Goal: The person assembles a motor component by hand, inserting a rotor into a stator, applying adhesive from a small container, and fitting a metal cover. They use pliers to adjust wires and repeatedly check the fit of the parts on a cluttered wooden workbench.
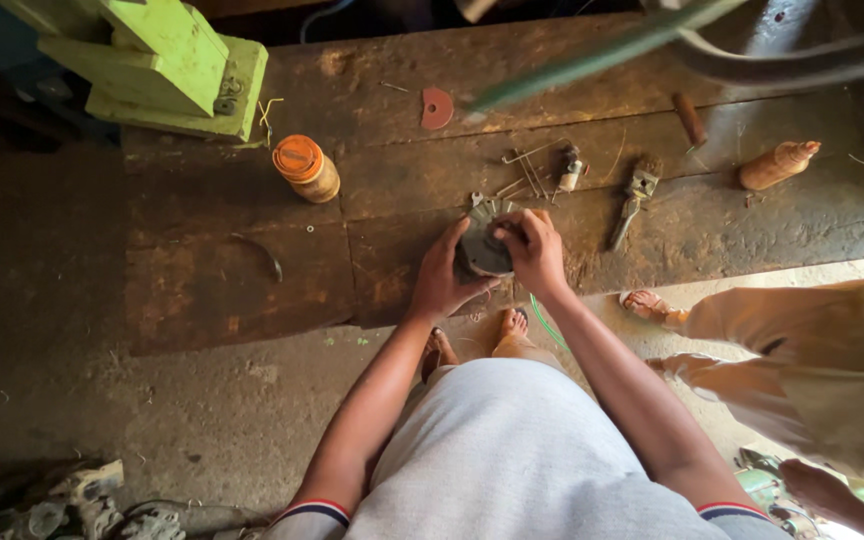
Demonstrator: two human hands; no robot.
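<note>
bare planks lie left of the left hand (440, 280); wire hooks (527, 172) and brush (634, 200) crowd beyond.

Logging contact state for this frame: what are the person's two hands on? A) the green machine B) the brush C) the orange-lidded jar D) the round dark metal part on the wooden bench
D: both the left hand and the right hand grip the round dark metal part on the wooden bench; the orange-lidded jar stands apart, untouched.
</note>
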